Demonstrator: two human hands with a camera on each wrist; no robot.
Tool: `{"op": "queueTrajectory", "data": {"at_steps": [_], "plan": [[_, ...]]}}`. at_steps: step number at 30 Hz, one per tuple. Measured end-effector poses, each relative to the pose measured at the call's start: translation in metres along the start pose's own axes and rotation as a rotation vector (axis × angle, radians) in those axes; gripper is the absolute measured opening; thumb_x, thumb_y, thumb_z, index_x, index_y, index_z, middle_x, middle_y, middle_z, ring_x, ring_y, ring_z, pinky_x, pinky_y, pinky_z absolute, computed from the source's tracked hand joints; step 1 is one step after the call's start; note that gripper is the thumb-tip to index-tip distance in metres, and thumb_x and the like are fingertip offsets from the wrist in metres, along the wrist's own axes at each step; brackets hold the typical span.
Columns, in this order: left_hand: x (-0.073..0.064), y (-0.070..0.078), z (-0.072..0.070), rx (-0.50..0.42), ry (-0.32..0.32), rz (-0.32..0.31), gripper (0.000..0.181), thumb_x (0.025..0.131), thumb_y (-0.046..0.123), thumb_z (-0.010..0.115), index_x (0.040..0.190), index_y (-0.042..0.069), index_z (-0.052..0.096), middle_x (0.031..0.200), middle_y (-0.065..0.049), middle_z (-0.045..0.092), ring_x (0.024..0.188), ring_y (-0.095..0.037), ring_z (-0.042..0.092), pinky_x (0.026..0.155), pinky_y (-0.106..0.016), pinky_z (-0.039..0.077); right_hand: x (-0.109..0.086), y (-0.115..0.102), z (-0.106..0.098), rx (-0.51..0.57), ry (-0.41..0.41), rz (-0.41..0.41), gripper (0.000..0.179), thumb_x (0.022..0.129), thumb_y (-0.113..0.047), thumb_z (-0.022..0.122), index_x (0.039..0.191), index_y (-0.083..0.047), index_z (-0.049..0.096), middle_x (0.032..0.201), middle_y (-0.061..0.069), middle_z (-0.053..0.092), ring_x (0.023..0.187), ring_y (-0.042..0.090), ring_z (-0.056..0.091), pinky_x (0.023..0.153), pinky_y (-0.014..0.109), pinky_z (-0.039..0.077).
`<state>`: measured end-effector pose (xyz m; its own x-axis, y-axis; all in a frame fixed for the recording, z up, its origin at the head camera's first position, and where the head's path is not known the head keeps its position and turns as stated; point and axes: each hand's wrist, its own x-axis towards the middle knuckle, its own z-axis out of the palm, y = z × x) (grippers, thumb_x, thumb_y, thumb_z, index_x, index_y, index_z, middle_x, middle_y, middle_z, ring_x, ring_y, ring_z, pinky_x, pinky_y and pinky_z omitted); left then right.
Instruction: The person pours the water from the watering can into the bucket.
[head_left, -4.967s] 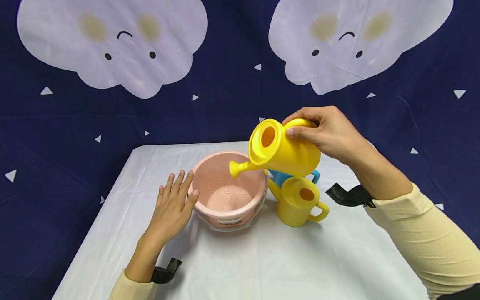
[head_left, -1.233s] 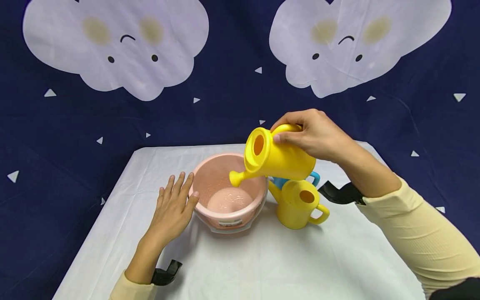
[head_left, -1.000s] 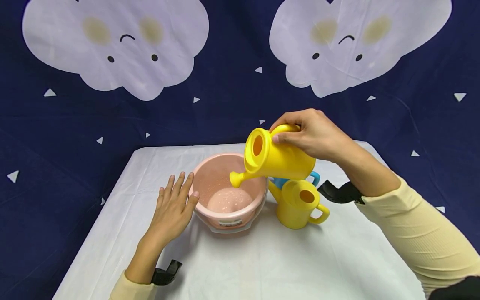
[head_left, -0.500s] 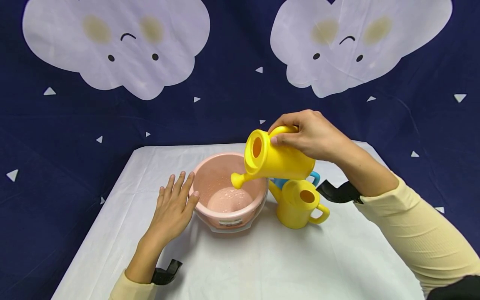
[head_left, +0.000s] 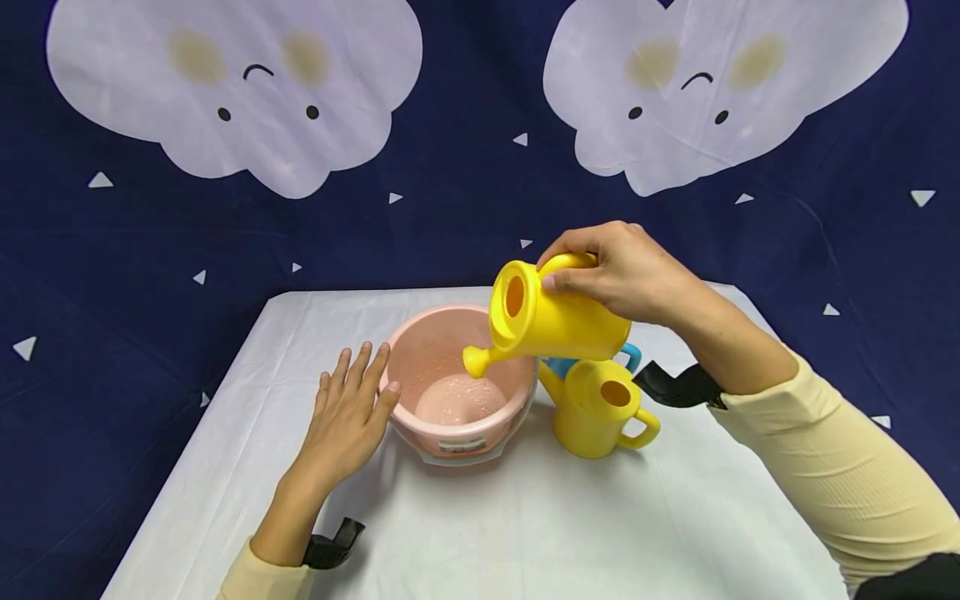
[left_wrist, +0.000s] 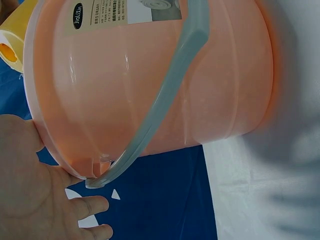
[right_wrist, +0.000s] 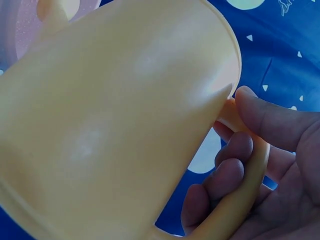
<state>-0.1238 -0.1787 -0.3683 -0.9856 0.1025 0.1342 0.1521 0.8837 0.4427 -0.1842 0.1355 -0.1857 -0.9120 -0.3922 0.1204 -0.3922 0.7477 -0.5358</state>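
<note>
My right hand (head_left: 637, 271) grips the handle of a bright yellow watering can (head_left: 562, 321), fingers curled through it in the right wrist view. The can is tipped left, its spout rose over the mouth of a pink bucket (head_left: 462, 429). Ripples and droplets show on the bucket's bottom. With fingers spread and straight, my left hand (head_left: 345, 417) touches the bucket's left rim. A grey carrying handle (left_wrist: 165, 100) hangs down the bucket's side in the left wrist view. Below the held can, a second yellow watering can (head_left: 588, 412) stands upright on the table.
Partly hidden behind the standing yellow can is a blue watering can (head_left: 632, 357). Everything stands on a table with a white cloth (head_left: 525, 533). A dark blue curtain (head_left: 465, 167) with clouds hangs close behind the table's far edge.
Compared with five seconds ago, my right hand has shifted the tipped watering can slightly left and down. Over the last second it has barely moved. My left hand has stayed at the bucket rim.
</note>
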Motion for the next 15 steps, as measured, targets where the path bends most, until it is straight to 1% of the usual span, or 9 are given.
{"op": "queueTrajectory", "data": {"at_steps": [15], "plan": [[-0.0005, 0.0007, -0.0005, -0.003, 0.004, 0.004, 0.060, 0.100, 0.052, 0.023, 0.153, 0.024, 0.014, 0.160, -0.012, 0.011, 0.148, -0.034, -0.005, 0.114, -0.063, -0.002, -0.0024, 0.0008, -0.0013, 0.003, -0.010, -0.007, 0.015, 0.087, -0.028, 0.068, 0.101, -0.025, 0.072, 0.101, 0.001, 0.070, 0.092, 0.020, 0.059, 0.083, 0.036, 0.047]]}}
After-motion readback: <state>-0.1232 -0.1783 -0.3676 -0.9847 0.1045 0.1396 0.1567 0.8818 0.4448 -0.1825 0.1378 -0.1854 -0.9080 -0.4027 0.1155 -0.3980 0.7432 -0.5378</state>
